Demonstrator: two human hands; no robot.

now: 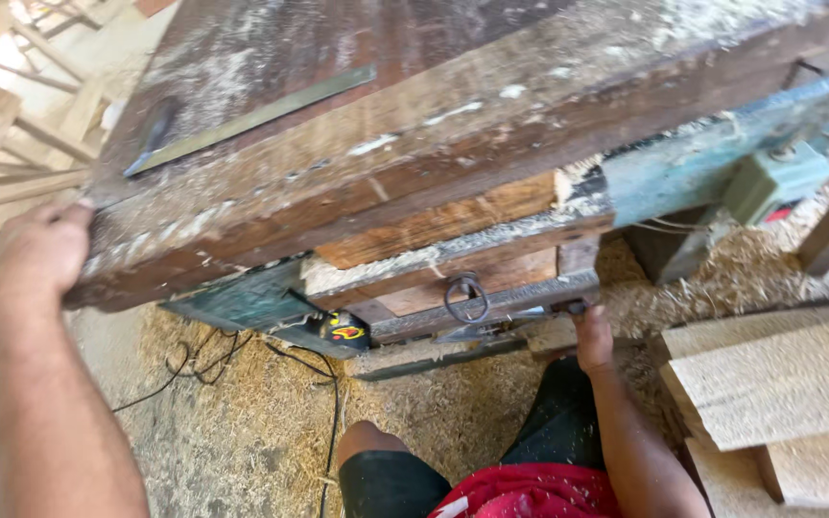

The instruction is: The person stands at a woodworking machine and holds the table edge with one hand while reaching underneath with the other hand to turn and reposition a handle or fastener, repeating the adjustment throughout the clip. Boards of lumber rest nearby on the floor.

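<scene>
My left hand [35,254] grips the near left corner of a heavy, sawdust-covered wooden workbench [414,125]. My right hand [592,336] reaches under the bench's front edge and touches a dark metal bar [491,312] there, beside an iron ring [465,297] that hangs from the underside. Whether the fingers close on the bar is hard to tell. A long metal square [251,120] lies on the bench top.
Thick sawdust covers the floor [242,432], with black cables [203,360] trailing across it. Rough planks [779,384] are stacked at the right. A small power tool with a yellow label [343,331] sits under the bench. Timber offcuts [11,144] lie at the far left.
</scene>
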